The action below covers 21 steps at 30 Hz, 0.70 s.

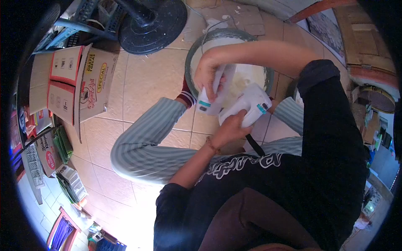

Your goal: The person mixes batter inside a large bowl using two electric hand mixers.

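Note:
In the head view, my left hand (234,126) is closed around the white body of a hand mixer (256,102) with a teal label. My right hand (208,79) reaches across from the right, its fingers bent down onto a white object (206,105) with a teal and dark mark; its exact shape is unclear. Both white things are over the near part of a large round dark-rimmed tub (193,49). Inside the tub, a pale creamy mass (239,82) shows between them. My right forearm hides part of the tub.
An open cardboard box (98,79) stands left on the tiled floor (146,77). A round black base (153,31) is beyond it. My striped-trousered legs (142,146) flank the tub. A cable (204,25) runs behind it; wooden furniture (364,39) stands right.

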Motion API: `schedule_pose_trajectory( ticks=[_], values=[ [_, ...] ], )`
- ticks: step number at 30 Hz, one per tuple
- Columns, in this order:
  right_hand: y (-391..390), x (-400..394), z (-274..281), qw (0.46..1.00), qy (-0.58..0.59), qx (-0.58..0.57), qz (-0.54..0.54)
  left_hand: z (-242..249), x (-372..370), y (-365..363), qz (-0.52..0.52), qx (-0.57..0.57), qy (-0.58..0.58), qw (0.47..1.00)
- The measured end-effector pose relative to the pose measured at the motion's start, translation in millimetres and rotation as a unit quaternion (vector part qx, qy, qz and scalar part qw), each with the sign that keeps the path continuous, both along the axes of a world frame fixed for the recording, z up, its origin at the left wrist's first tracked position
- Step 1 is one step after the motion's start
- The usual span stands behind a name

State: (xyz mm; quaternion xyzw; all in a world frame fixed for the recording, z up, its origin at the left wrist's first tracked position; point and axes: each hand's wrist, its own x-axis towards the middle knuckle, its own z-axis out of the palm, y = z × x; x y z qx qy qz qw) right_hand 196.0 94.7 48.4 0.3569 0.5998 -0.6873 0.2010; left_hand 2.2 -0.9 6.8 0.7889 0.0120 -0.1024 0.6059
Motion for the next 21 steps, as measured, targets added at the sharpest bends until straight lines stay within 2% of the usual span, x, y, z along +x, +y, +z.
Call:
schedule_pose_trajectory(
  ticks=[3,4,7,8,10,11,13,15,17,18,21],
  values=[
    [-11,4,-9,0.994,-0.037,-0.092,-0.044,3,3,0,-0.023,-0.009,0.047,0.999],
    [-9,7,-12,0.994,-0.038,-0.103,-0.011,-1,3,0,-0.036,-0.004,0.053,0.998],
    [-21,31,-15,0.979,-0.008,-0.082,-0.184,-2,2,2,-0.043,0.024,0.076,0.996],
    [-28,39,-15,0.958,-0.006,-0.070,-0.278,-1,2,2,-0.039,0.034,0.083,0.995],
    [-41,54,-10,0.889,0.000,-0.042,-0.456,5,2,2,0.021,0.056,0.038,0.997],
    [-47,65,-14,0.860,0.030,-0.047,-0.507,7,1,3,0.051,0.067,0.015,0.996],
    [-59,86,-23,0.791,0.089,-0.054,-0.603,6,1,7,0.048,0.112,0.016,0.992],
    [-77,97,-22,0.715,0.090,-0.032,-0.693,4,2,16,0.043,0.144,0.020,0.988],
    [-95,106,-21,0.646,0.095,-0.014,-0.758,4,1,29,0.032,0.159,0.028,0.986],
    [-102,110,-22,0.617,0.099,-0.006,-0.781,17,4,35,0.030,0.175,0.070,0.982],
    [-128,118,-24,0.522,0.133,0.012,-0.843,10,2,50,0.060,0.195,0.030,0.978]
  ],
)
